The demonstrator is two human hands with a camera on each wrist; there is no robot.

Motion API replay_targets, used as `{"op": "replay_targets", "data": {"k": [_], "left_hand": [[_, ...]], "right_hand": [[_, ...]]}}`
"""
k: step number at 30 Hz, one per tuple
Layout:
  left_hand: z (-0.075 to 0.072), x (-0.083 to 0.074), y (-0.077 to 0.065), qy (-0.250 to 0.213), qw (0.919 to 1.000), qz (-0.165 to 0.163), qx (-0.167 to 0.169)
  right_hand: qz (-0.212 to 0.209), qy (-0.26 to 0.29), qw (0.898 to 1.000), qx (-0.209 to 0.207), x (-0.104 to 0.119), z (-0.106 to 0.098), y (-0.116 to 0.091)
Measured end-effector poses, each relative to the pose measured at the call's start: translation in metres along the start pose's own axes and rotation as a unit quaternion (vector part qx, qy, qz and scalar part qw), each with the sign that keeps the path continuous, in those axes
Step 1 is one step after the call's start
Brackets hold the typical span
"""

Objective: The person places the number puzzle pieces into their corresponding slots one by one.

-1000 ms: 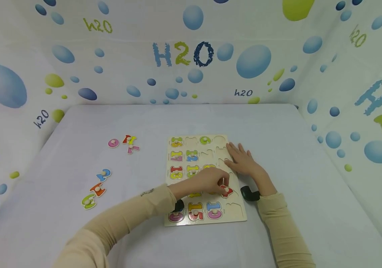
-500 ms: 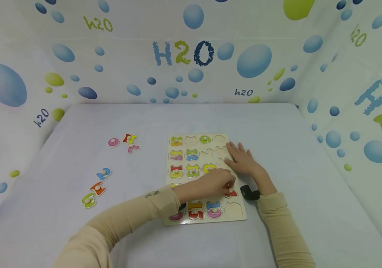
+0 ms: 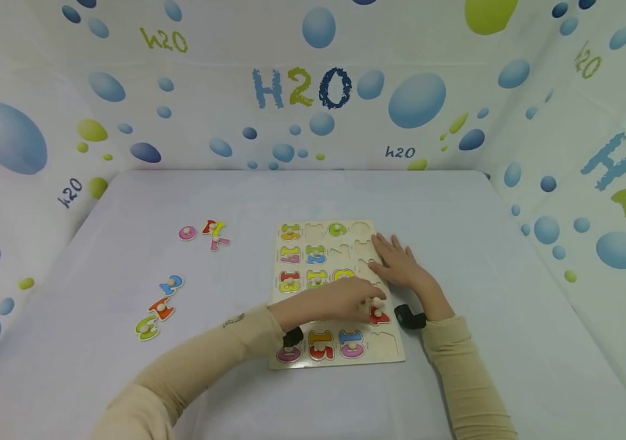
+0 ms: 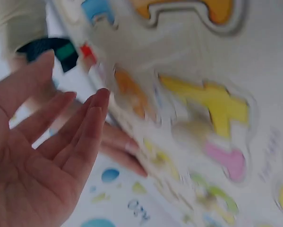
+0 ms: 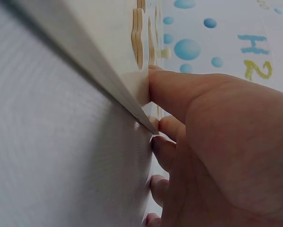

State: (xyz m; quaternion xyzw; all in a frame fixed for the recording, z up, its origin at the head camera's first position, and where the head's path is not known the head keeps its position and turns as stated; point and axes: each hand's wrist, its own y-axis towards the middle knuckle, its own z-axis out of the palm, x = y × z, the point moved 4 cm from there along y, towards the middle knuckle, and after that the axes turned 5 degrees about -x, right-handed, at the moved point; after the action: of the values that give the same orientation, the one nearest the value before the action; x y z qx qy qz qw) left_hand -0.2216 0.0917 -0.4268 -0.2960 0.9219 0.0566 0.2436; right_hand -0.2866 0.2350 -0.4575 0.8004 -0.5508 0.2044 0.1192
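A wooden number puzzle board (image 3: 392, 349) lies on the table with many colourful knobbed numbers in its recesses. My left hand (image 3: 340, 299) reaches across it from the left, fingers loosely spread just above a red number 4 piece (image 3: 380, 316) by the right edge. Its palm side shows bare in the left wrist view, beside a yellow and pink number piece (image 4: 221, 109). Flat along the board's upper right edge lies my right hand (image 3: 397, 264). In the right wrist view its thumb (image 5: 174, 90) rests on the board, and the other fingers lie at the edge.
Left of the board lie loose pieces: a blue one (image 3: 171, 285), an orange one (image 3: 161, 309), a green one (image 3: 147, 329), and farther back a pink ring (image 3: 187, 233) near a small cluster with a pink piece (image 3: 219, 242). White printed cloth walls (image 3: 208, 91) enclose the table.
My left hand pinched the red 4 over its recess, pushed it down, then let go; its fingers now stand apart above the piece. The right hand stays in place.
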Motion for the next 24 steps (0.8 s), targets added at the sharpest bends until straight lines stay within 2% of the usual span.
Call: {"op": "replay_targets", "data": {"k": [2,5,9,13,16,18,21,24], "left_hand": [[-0.012,0.007,-0.017,-0.015,0.9997,-0.018,-0.004],[-0.033,0.019,-0.052,-0.038,0.9975,-0.049,-0.035],[-0.055,0.048,-0.108,-0.067,0.9898,-0.088,-0.089],[-0.068,0.083,-0.169,-0.067,0.9818,-0.121,-0.130],[-0.072,0.104,-0.211,-0.056,0.9763,-0.149,-0.147],[-0.070,0.113,-0.233,-0.050,0.9733,-0.166,-0.151],[-0.062,0.122,-0.259,-0.041,0.9705,-0.192,-0.141],[-0.052,0.122,-0.277,-0.041,0.9672,-0.212,-0.134]], "right_hand": [[-0.001,0.002,1.000,0.000,0.002,0.001,0.001],[0.006,-0.002,1.000,0.003,0.004,0.003,0.003],[0.014,-0.005,1.000,0.010,0.005,0.004,0.004],[0.009,0.005,1.000,0.009,0.005,0.005,0.003],[0.008,0.000,1.000,0.007,0.002,0.005,0.001],[0.007,0.000,1.000,0.005,0.000,0.005,0.001],[0.004,0.006,1.000,0.005,-0.001,0.004,0.000],[-0.001,0.015,1.000,0.005,0.001,0.004,0.000]]}}
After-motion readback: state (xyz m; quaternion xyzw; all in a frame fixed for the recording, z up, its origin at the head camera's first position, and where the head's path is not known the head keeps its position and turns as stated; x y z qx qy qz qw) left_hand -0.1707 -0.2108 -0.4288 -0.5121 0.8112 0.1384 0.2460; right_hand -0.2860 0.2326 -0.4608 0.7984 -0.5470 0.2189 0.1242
